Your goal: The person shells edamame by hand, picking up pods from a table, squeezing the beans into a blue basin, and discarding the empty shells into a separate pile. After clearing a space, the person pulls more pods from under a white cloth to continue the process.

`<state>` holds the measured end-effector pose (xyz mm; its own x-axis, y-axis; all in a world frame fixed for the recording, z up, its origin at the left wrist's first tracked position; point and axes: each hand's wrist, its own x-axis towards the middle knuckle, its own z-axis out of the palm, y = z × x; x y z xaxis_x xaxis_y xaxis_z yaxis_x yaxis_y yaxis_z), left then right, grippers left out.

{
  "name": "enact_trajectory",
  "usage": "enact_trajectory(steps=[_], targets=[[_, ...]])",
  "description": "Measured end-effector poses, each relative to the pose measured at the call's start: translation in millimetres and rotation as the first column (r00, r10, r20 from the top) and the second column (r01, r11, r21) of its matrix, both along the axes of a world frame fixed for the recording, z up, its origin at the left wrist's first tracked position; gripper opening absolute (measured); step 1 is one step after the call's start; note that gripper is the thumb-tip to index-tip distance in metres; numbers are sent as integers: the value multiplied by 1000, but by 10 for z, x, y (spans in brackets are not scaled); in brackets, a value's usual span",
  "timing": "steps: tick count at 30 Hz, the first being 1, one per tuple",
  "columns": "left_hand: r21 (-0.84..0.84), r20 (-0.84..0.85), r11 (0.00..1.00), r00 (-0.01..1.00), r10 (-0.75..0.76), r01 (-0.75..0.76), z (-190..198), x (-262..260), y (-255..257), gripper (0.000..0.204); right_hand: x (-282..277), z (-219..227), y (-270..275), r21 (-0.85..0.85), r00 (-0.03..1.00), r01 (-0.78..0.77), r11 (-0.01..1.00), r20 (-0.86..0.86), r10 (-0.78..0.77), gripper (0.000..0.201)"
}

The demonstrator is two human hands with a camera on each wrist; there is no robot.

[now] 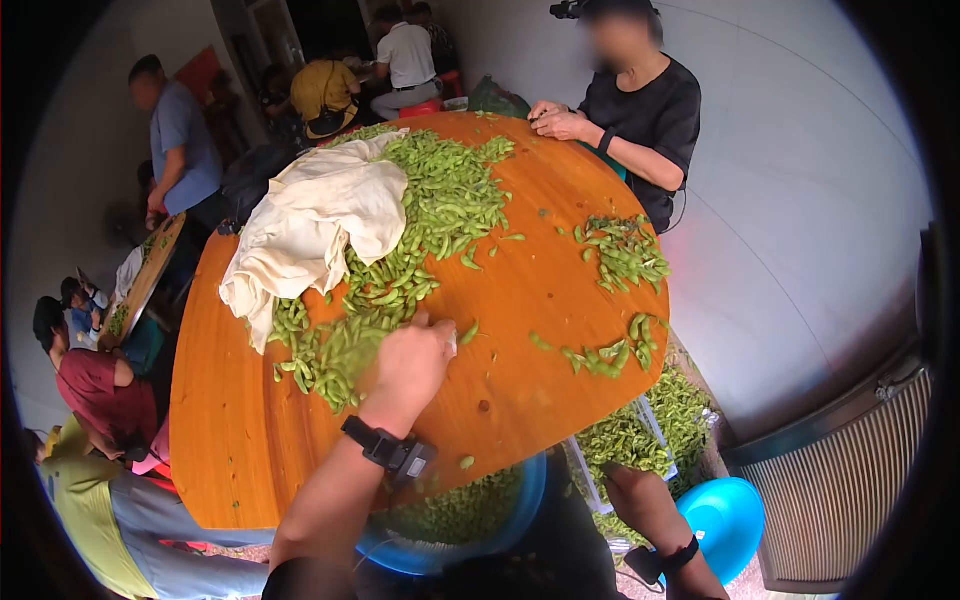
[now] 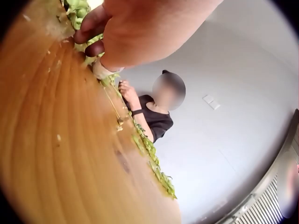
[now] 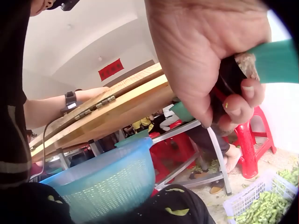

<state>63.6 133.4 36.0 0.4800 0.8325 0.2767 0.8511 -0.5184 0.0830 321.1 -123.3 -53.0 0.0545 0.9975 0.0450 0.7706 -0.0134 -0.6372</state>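
The left hand [image 1: 410, 360] is down at the near edge of the heap of green pods [image 1: 450, 195] on the table [image 1: 520, 400]. Its fingers bend toward the pods, which spread beneath it and away to its left, while a single pod lies just beside it on the right. The fingers are partly closed; whether they have hold of a pod cannot be told (motion blurs the spot). A whitish wrap [image 2: 102, 71] shows at one digit.

The right hand [image 3: 210, 51] is below the tabletop, its fingers curled inward around or in front of something dark; which of the two, I cannot tell. More pods fill a pale lattice crate [image 3: 231, 207] below it.

The pods are plump, curved and slightly bumpy, matte green, with smaller clumps toward the table's right side. A cream cloth [image 1: 320, 210], soft and rumpled, covers part of the heap. The table is smooth orange-brown wood with visible grain and a few dark knots. Below its edge stands a blue plastic basket [image 3: 117, 186] with perforated walls, pods inside. Across the table is a person in black [image 1: 650, 115].
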Motion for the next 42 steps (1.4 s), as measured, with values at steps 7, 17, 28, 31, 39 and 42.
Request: enact_trajectory(steps=[7,17,28,31,39,42], targets=[[64,58,989,989,-133,130,-21,-199,-157,26,-379,596,244,95,974,-207,974,-70,214,19],[100,7,937,942,-336,333,-98,-9,48,30,-622,766,366,146,952,-189,971,-216,218,20],[-422,717,761,695,-52,492,14,-252,-915,53,-942,953,1003,-199,537,-157,967,-839,-85,23],[-294,633,857,758,-156,422,-22,-322,-996,55,-1050,937,1024,-203,501,-212,956,-862,-72,19],[-191,553,939,822,-138,286,-117,-387,-1175,55,-1190,932,983,-258,462,-235,937,-878,-126,15],[-199,549,945,828,-113,261,-87,-408,-1219,53,-1236,899,957,-266,464,-240,934,-876,-130,15]])
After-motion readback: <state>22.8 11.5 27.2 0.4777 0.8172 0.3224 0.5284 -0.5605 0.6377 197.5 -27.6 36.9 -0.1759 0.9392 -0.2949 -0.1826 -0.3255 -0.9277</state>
